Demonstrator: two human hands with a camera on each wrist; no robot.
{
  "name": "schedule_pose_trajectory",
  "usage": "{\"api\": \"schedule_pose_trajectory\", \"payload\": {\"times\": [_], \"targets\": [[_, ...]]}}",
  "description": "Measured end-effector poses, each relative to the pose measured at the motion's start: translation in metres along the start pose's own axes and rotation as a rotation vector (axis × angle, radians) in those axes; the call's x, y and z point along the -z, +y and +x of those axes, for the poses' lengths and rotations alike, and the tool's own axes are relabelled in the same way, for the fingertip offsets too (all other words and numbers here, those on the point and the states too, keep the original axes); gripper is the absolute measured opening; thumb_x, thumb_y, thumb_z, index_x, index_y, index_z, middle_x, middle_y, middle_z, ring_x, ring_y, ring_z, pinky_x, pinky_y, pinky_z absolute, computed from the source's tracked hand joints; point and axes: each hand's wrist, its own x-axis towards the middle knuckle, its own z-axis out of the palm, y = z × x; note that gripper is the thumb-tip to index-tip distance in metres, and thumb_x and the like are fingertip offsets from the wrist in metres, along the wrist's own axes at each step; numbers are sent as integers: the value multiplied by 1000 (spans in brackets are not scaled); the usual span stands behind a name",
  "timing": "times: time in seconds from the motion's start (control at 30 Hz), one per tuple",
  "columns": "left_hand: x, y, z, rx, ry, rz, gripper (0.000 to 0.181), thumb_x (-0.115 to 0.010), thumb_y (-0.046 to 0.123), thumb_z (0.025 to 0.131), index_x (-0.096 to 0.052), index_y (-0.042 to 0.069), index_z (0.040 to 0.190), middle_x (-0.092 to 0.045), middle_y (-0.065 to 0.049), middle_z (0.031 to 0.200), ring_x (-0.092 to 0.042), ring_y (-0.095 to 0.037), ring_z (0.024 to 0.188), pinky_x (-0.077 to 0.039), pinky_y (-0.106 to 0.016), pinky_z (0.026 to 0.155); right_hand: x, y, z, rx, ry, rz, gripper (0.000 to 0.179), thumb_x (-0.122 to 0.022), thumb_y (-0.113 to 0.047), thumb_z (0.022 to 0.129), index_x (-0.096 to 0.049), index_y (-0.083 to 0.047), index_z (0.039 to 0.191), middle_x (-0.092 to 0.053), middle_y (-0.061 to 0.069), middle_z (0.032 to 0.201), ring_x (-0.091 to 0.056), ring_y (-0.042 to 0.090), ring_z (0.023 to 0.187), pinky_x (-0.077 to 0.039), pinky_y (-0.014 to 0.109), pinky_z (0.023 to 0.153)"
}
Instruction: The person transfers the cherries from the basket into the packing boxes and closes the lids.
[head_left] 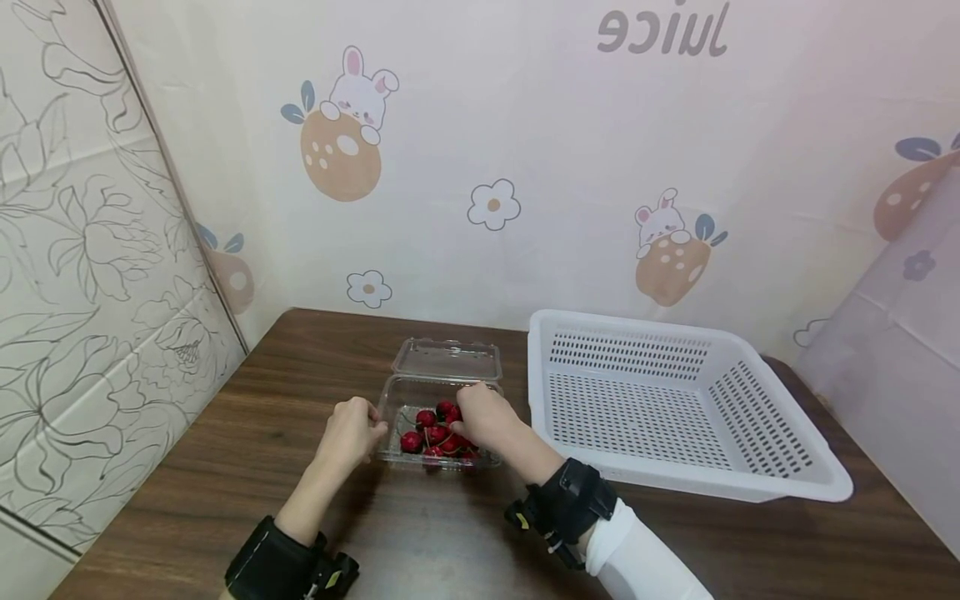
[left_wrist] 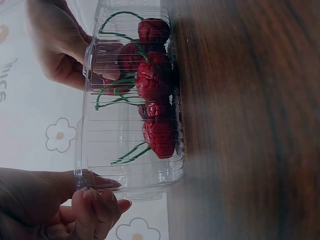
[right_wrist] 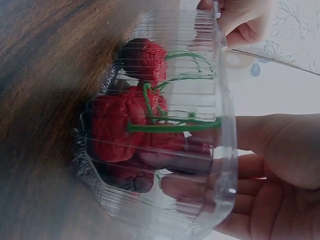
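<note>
A clear plastic clamshell box [head_left: 405, 393] stands on the table, its lid [head_left: 447, 361] folded back behind it. Inside lie several red cherries [head_left: 437, 434] with green stems [left_wrist: 120, 95]. My left hand [head_left: 348, 433] pinches the box's left rim between thumb and fingers. Over the right side of the box, my right hand [head_left: 486, 415] reaches in from above. Through the clear wall in the right wrist view, its thumb and fingers close around a dark red cherry [right_wrist: 192, 156]; the box wall partly blurs this grip.
A white perforated plastic basket [head_left: 630, 471] stands to the right of the box on the dark wooden table [head_left: 247, 433]. A patterned curtain [head_left: 495, 267] hangs behind the table. A flowered panel [head_left: 97, 250] is at the left.
</note>
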Motion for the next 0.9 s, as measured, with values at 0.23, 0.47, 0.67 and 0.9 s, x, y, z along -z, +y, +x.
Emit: {"api": "schedule_pose_trajectory", "payload": {"times": [0.23,0.47,0.67,0.9], "targets": [[-1,-1,1,1,5,-2,10,-60,1,77,-60,-9,79,-61,-10,61,-50,-9,32,-47,-27,43,-3,3,-2,19,34,11,23,-66,-23,79,-61,-1,86,-51,2,63,-46,9,49,-37,23,44],[0,-2,0,6,2,-22,12,-59,0,77,-60,-11,82,-62,-13,64,-51,-10,33,-46,-26,41,-3,3,-6,36,77,61,25,-66,-22,79,-63,0,91,-56,3,66,-49,9,50,-38,22,44],[1,-2,-1,6,1,-24,11,-58,-1,77,-60,-11,81,-62,-16,66,-51,-10,33,-45,-25,39,-1,2,-11,29,133,79,27,-67,-20,78,-63,0,96,-61,7,76,-53,12,57,-42,24,49],[1,-1,-4,10,-14,-31,11,-58,-2,78,-59,-12,81,-61,-15,65,-51,-10,33,-45,-24,38,1,0,-22,15,184,84,29,-65,-20,79,-62,1,99,-62,11,85,-56,15,63,-45,25,52]]}}
